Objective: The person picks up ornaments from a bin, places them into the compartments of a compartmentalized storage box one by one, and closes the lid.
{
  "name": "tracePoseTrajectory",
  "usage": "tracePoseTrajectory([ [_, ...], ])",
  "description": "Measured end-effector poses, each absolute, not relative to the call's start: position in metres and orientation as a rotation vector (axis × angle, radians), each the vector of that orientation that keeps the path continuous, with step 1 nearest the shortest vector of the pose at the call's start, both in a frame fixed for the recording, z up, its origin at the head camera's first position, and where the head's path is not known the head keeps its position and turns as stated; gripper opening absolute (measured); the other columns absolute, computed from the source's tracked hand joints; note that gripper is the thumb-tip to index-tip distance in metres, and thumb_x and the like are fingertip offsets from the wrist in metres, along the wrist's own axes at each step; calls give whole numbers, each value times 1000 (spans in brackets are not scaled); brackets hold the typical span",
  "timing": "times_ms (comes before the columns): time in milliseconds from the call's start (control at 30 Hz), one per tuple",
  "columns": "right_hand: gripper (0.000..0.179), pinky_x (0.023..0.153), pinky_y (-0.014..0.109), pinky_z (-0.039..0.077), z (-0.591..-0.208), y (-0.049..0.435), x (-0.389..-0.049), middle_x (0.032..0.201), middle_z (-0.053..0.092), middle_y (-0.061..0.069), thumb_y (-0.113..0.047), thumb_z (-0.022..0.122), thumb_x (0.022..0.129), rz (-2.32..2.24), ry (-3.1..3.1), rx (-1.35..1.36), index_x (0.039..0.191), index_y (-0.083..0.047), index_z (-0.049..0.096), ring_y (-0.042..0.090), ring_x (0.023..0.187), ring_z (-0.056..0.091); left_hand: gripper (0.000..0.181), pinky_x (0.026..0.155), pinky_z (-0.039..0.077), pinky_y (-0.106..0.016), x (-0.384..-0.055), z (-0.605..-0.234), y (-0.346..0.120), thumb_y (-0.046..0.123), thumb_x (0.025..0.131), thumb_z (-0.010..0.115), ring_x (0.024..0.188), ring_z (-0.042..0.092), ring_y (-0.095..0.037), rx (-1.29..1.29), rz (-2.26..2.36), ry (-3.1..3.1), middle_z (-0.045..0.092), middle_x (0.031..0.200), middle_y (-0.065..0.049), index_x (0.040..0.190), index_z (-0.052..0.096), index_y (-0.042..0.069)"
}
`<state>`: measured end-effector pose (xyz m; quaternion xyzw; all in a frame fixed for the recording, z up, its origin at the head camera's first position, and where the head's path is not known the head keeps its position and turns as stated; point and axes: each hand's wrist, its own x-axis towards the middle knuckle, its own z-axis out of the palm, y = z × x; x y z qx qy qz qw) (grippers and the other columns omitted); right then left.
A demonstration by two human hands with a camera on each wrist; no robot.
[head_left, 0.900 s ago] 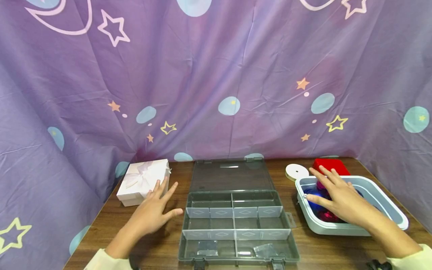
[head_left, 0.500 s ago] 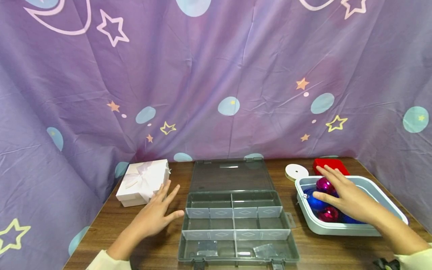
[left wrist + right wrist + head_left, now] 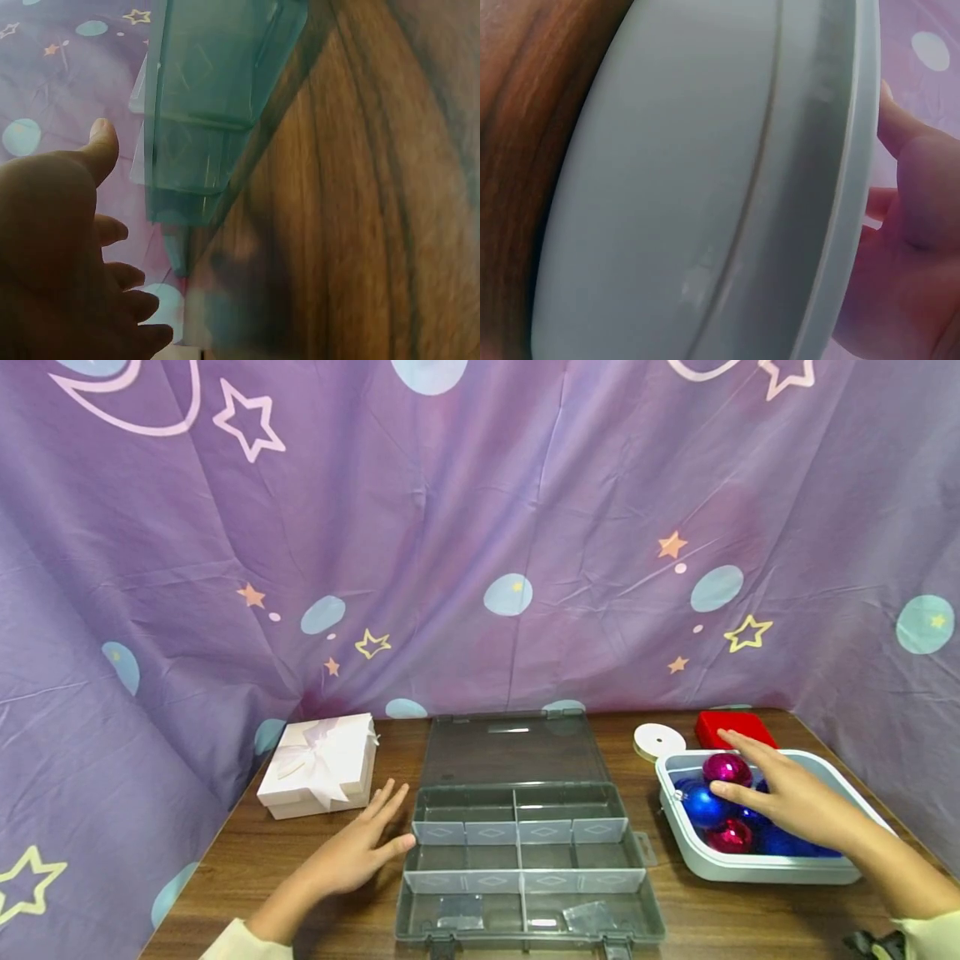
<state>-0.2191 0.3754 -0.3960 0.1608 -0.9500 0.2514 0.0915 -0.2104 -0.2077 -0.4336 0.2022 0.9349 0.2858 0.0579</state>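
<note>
My left hand [image 3: 352, 856] is held beside the left edge of a grey see-through compartment box [image 3: 585, 882], fingers extended and holding nothing. In the left wrist view that hand [image 3: 60, 247] is apart from the box's side [image 3: 202, 90]. Over a pale blue-grey tub [image 3: 772, 870] hovers my right hand [image 3: 798, 802], fingers mostly straight. Shiny bauble balls lie in the tub, among them a blue ball [image 3: 703, 807] and a magenta ball [image 3: 726, 768]; the hand hides part of them. The right wrist view shows the tub's outer wall [image 3: 660, 180] with the right hand [image 3: 930, 232] beyond its rim.
The box's lid [image 3: 517, 752] lies back, unfolded; two small clear packets are in its front compartments. A white gift box [image 3: 322, 764] with a bow stands at left. A white ribbon spool [image 3: 659, 741] and red box [image 3: 735, 727] sit behind the tub. Purple cloth hangs behind.
My left hand has shifted slightly right and down, away from the gift box. My right hand has moved right over the tub, uncovering more of the balls.
</note>
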Motion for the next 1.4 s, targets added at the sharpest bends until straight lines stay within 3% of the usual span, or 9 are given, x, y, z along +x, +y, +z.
tracePoseTrajectory([
  [167,74,96,77,39,-396,379,-221,143,48,40,-32,77,93,735,-2841,451,149,5,45,63,127,47,73,118,24,-72,-211,-438,-206,37,107,55,152,21,-50,681,993,2734,12,169,-25,165,21,7],
  [367,66,91,76,44,-396,381,-222,138,55,39,-30,77,93,733,-2834,439,142,6,53,62,116,57,74,124,15,-60,-213,-440,-207,32,108,53,153,19,-46,753,1138,2601,15,167,-29,162,15,-4],
  [500,62,91,76,46,-396,383,-223,134,58,38,-29,78,93,726,-2823,440,140,5,56,61,112,60,74,123,16,-52,-213,-440,-206,25,109,51,150,24,-49,764,1260,2479,16,165,-32,161,11,-8],
  [633,60,90,73,48,-399,386,-225,128,63,36,-27,82,90,694,-2788,449,136,3,61,58,112,62,71,121,19,-53,-215,-443,-205,17,109,50,147,27,-53,769,1389,2367,16,163,-37,159,10,-12],
  [733,56,85,46,62,-402,388,-227,124,66,33,-23,84,86,687,-2754,468,132,3,65,54,107,66,70,120,20,-55,-216,-448,-204,12,108,50,146,26,-55,764,1472,2297,12,162,-39,158,9,-14],
  [867,53,74,17,58,-404,390,-230,122,68,32,-15,85,84,734,-2732,497,129,5,66,52,101,69,72,119,23,-51,-218,-453,-203,8,107,50,147,22,-56,742,1559,2218,7,162,-39,158,4,-15],
  [1100,52,71,23,61,-407,390,-232,120,68,33,-14,85,84,769,-2740,479,129,4,66,51,98,70,74,119,28,-44,-216,-456,-201,6,107,49,148,16,-56,688,1667,2093,-1,164,-38,160,0,-10],
  [1233,51,71,20,58,-408,390,-232,118,69,31,-17,85,85,754,-2747,465,128,2,67,47,98,72,74,119,27,-52,-214,-455,-200,7,108,47,150,12,-55,627,1709,2025,-5,165,-36,162,-2,-4],
  [1400,50,73,27,59,-406,390,-232,113,73,28,-22,85,86,705,-2766,431,128,-1,68,30,94,74,76,119,25,-59,-212,-454,-199,9,108,49,150,9,-55,579,1744,1982,-7,165,-35,164,-2,0],
])
